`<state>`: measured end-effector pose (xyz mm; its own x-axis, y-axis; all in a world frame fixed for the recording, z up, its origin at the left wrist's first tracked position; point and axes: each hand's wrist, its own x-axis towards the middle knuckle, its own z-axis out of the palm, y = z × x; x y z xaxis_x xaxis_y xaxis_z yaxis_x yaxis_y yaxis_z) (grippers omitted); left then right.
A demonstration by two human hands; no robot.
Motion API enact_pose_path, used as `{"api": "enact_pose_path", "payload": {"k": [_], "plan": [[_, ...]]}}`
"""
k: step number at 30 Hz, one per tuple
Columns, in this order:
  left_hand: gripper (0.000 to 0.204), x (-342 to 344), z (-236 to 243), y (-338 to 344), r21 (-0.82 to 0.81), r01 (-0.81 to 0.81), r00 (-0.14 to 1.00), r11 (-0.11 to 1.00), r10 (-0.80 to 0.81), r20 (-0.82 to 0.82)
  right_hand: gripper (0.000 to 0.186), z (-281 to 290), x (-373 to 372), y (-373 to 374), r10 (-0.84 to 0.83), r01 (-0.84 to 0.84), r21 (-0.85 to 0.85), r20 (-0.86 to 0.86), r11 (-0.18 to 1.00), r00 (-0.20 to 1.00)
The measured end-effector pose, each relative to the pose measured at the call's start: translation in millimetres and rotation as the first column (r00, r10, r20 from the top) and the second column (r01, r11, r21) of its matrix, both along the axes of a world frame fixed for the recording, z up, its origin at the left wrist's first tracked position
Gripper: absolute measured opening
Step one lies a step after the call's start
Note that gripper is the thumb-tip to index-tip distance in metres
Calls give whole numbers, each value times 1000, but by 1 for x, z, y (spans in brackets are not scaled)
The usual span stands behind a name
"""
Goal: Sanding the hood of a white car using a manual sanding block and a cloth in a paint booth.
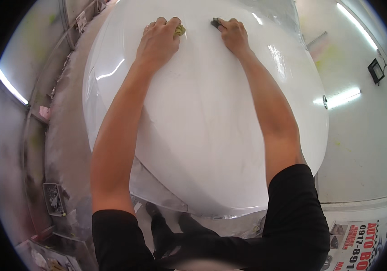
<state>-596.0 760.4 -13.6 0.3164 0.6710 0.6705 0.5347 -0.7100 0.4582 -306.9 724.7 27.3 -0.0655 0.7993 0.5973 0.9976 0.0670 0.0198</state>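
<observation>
A broad, glossy white car hood fills the middle of the head view. Both my arms stretch forward over it. Near its far part, my left hand is closed around a crumpled yellow-green cloth, which shows beside the thumb. To the right, my right hand pinches a small dark grey pad against the white surface. I cannot make out the pad's exact kind. The hands are apart, and my fingers partly hide both things.
Clear plastic sheeting hangs along the hood's near left edge. A dark shallow tray is by the left wall. A printed banner lies at lower right. A black-framed lamp is on the right wall, below a tube light.
</observation>
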Motion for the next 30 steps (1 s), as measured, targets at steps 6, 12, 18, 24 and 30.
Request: {"api": "enact_pose_path", "payload": {"k": [6, 12, 18, 24, 30], "plan": [[35, -9, 9, -5, -79, 36, 999, 996, -34, 24, 45, -37, -53, -221, 148, -144, -42, 99, 989, 984], [33, 3, 0, 4, -34, 14, 1000, 999, -13, 18, 55, -43, -54, -266, 265, -253, -124, 96, 960, 959], [32, -1, -2, 6, -18, 51, 998, 999, -50, 42, 34, 2, -36, 37, 18, -20, -36, -58, 999, 998], [33, -1, 1, 7, -17, 61, 995, 998, -59, 84, 51, -40, -88, -221, 65, -60, -107, 47, 992, 997], [33, 6, -6, 12, 2, 22, 999, 1000, -22, 48, 54, -22, -77, -167, 222, -211, -80, 175, 974, 959]]}}
